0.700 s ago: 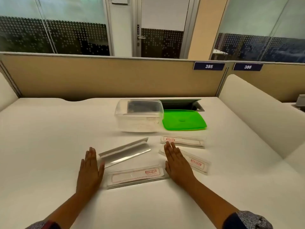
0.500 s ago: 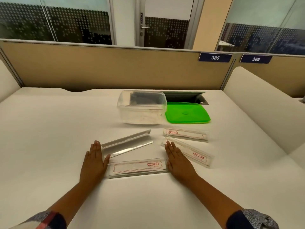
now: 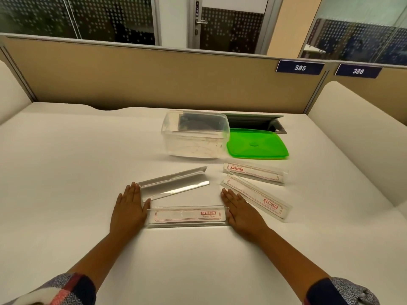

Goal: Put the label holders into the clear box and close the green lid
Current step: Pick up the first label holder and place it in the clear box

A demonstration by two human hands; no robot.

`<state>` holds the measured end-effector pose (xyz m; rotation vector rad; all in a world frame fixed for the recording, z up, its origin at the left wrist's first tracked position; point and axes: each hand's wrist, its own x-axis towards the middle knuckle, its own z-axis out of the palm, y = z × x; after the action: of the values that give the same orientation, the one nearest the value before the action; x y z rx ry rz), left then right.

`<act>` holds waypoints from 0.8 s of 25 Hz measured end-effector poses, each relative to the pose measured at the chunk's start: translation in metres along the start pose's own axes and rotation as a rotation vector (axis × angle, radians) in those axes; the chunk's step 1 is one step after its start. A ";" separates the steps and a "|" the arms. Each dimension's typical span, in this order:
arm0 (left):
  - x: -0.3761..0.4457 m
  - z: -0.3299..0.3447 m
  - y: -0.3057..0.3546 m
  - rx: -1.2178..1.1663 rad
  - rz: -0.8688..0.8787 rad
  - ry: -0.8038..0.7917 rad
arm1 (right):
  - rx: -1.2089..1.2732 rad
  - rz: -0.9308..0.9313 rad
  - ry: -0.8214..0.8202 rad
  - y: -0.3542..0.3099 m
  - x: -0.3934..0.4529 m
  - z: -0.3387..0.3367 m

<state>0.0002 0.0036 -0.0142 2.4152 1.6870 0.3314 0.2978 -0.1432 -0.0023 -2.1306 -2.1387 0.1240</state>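
Bench (image 3: pixel 66 172) surface fills your view, white and wide, with everything for the job lying on it. At the back stands the clear box (image 3: pixel 195 135), open, and what shows dark through it is probably the recess behind rather than contents, though the plastic makes that hard to read. The green lid (image 3: pixel 257 145) lies flat just beside it on the right, not yet fitted. Four label holders are all still outside the box: the nearest holder (image 3: pixel 187 216), a blank one (image 3: pixel 174 183) up left, and two printed ones (image 3: pixel 255 172) to the right. Since half a second ago your left hand (image 3: pixel 128 209) and right hand (image 3: pixel 241 211) have closed in on the nearest holder's two ends; both are flat, fingers spread, gripping nothing. That bracketing suggests you are squaring it up for the first lift.
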 end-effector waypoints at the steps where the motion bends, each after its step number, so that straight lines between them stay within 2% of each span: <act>1: -0.001 -0.001 0.001 0.007 0.002 0.001 | 0.001 0.000 -0.001 0.001 0.000 0.000; 12: -0.019 -0.002 0.001 -0.030 -0.068 0.009 | 0.022 -0.005 -0.060 0.001 -0.002 -0.002; 14: -0.027 -0.003 -0.001 -0.132 -0.052 -0.012 | 0.116 -0.002 -0.027 0.004 -0.006 -0.003; 17: -0.043 -0.010 -0.005 -0.409 -0.122 -0.045 | 0.348 0.054 0.036 0.002 -0.017 -0.007; 20: -0.052 -0.013 -0.004 -0.436 -0.051 -0.036 | 0.390 0.097 -0.028 0.001 -0.025 -0.005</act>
<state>-0.0243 -0.0438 -0.0071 2.0444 1.4738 0.5765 0.2993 -0.1679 0.0016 -2.0069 -1.8369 0.5353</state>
